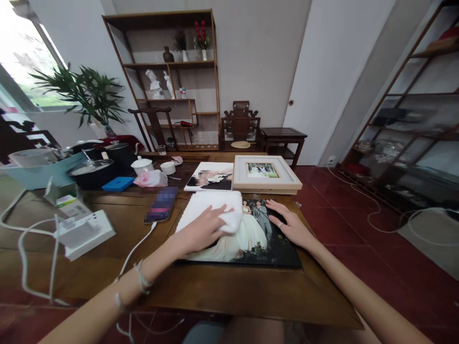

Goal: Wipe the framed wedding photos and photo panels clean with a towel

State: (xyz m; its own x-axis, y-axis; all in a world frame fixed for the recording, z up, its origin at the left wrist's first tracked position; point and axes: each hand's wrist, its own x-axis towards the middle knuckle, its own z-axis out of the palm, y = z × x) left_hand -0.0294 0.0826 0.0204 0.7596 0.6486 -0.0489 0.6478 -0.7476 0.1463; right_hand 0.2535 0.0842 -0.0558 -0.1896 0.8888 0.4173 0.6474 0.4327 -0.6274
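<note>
My left hand (202, 228) presses on a folded white cloth (190, 210), with a bunched fold of it between thumb and fingers. The cloth covers the upper left part of a large wedding photo panel (283, 246), which lies face up on the wooden table (222, 291). On the panel are a white gown and a figure in a grey suit against a dark background. At the panel's right side, my right hand (292, 227) rests with its fingers stretched out and apart, a ring on one of them, holding nothing.
Behind the panel lie a smaller photo panel (204, 179) and a light framed photo (287, 174). Leftward are a phone (161, 203) on a white cable, a white box (88, 234), a blue box (118, 183), a lidded white cup (141, 166) and dark pots (89, 174).
</note>
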